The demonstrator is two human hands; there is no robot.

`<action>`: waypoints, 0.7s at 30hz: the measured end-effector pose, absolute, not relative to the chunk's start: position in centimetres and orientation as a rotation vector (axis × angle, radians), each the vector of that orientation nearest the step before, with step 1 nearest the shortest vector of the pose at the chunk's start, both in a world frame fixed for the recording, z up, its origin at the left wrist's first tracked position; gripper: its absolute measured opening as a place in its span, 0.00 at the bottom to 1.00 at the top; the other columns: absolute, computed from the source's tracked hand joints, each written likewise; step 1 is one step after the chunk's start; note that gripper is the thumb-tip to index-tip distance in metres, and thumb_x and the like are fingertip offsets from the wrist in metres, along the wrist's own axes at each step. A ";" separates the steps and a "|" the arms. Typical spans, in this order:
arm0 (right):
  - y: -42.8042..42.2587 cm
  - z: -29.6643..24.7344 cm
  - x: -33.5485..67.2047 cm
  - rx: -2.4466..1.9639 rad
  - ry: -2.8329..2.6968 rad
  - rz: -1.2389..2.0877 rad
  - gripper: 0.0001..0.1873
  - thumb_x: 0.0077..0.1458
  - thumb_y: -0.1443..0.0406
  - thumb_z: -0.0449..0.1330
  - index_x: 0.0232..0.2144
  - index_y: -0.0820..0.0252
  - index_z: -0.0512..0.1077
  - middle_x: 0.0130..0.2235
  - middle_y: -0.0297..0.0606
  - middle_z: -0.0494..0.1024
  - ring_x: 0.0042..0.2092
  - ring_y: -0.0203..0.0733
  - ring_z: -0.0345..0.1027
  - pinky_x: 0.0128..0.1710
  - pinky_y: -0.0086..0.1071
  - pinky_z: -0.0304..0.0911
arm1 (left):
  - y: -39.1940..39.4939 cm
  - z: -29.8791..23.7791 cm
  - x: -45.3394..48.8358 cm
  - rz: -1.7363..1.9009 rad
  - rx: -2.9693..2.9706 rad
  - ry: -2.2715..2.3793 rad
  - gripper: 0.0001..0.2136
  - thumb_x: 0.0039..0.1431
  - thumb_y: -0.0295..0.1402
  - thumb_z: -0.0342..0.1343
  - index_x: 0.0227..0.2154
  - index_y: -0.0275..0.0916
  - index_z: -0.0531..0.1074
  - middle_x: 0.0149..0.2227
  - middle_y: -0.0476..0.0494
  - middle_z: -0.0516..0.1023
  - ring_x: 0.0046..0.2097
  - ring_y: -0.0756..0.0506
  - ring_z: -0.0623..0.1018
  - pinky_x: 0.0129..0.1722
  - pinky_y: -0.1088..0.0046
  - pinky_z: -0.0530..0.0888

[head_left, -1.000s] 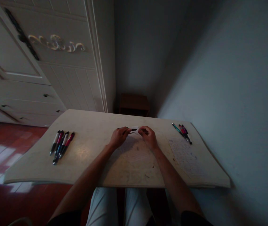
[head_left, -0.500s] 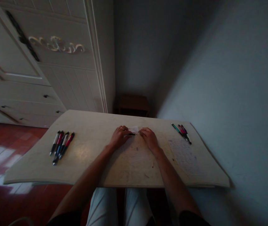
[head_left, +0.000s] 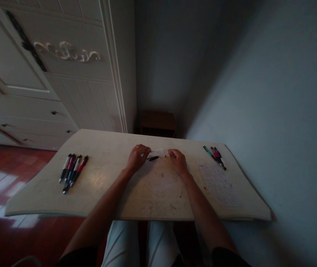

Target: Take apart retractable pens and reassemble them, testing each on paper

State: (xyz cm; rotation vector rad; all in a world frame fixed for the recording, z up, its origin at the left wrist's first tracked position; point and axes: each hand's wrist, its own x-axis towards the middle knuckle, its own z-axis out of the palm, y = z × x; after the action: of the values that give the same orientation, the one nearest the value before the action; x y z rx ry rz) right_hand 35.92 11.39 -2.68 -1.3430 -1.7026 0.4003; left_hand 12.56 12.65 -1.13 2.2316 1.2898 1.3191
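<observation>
Left hand rests on the table, fingers curled inward; something thin shows at the fingertips, but cannot tell whether they are clamped on it. Right hand lies opposite, well apart from the left, thumb and forefinger drawn near each other; cannot tell whether they meet or pinch anything. Black tube lies on the tabletop just right of the left fingertips, in the gap between the two hands, long side roughly crosswise and slightly slanted. Slip, white, lies flat just beyond the tube, also between both sets of fingers; any marks on it are too small to read. A brown crumb sits just left of the right fingertips. Sheet lies right of the right fingers and closer to the body, covered in rows of handwriting with some dark blotches; the words are too small to read. Right pens, one green, others pink and white with black, lie beyond the sheet, right of the right fingers. Left pens, white, red and blue with black grips, are bunched well left of the left fingers; lettering on the barrels cannot be made out.
</observation>
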 end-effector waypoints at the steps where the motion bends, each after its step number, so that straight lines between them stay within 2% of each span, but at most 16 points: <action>1: 11.5 -2.8 36.1 -1.356 -1.649 0.425 0.21 0.62 0.52 0.50 0.38 0.60 0.76 0.41 0.46 0.79 0.43 0.46 0.72 0.45 0.37 0.65 | 12.8 -1.2 12.3 1.356 2.184 1.329 0.10 0.63 0.33 0.50 0.37 0.38 0.77 0.36 0.41 0.77 0.40 0.44 0.74 0.43 0.65 0.71; 7: 12.4 -2.9 36.9 -1.378 -1.204 0.649 0.31 0.56 0.40 0.48 0.27 0.62 0.72 0.28 0.41 0.78 0.27 0.39 0.71 0.28 0.30 0.65 | 14.2 -2.1 10.5 1.457 1.827 1.563 0.15 0.52 0.24 0.48 0.38 0.37 0.77 0.37 0.42 0.79 0.38 0.45 0.77 0.39 0.69 0.73; 10: 12.6 -2.6 37.1 -1.360 -1.031 0.714 0.33 0.53 0.38 0.49 0.25 0.62 0.70 0.23 0.38 0.75 0.20 0.34 0.66 0.18 0.26 0.58 | 14.7 -2.5 9.9 1.452 1.645 1.596 0.14 0.49 0.26 0.48 0.35 0.36 0.77 0.35 0.42 0.80 0.38 0.44 0.78 0.40 0.68 0.74; 12: 12.5 -2.4 37.2 -1.394 -0.953 0.720 0.33 0.52 0.37 0.50 0.21 0.61 0.67 0.16 0.32 0.68 0.15 0.32 0.58 0.14 0.26 0.51 | 15.0 -2.7 9.6 1.447 1.558 1.601 0.13 0.48 0.27 0.49 0.34 0.36 0.78 0.34 0.42 0.81 0.37 0.44 0.79 0.40 0.68 0.74; 15: 12.3 -2.1 37.3 -1.448 -0.942 0.695 0.34 0.53 0.37 0.49 0.14 0.58 0.60 0.10 0.26 0.57 0.12 0.29 0.49 0.12 0.26 0.45 | 15.3 -2.8 9.5 1.452 1.530 1.608 0.13 0.49 0.28 0.49 0.33 0.36 0.78 0.33 0.43 0.81 0.36 0.44 0.79 0.39 0.69 0.74; 21: 12.3 -1.9 37.2 -1.432 -1.045 0.721 0.34 0.54 0.38 0.49 0.10 0.55 0.53 0.09 0.25 0.50 0.12 0.29 0.44 0.14 0.28 0.42 | 14.5 -2.2 10.2 1.368 1.875 1.525 0.13 0.54 0.31 0.50 0.38 0.38 0.77 0.38 0.42 0.80 0.37 0.45 0.78 0.40 0.68 0.74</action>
State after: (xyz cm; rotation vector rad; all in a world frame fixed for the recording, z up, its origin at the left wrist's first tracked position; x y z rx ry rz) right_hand 37.18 12.31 -1.94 -1.4321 -1.0453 0.7205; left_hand 10.19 14.47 -2.20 1.8746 1.5246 1.3678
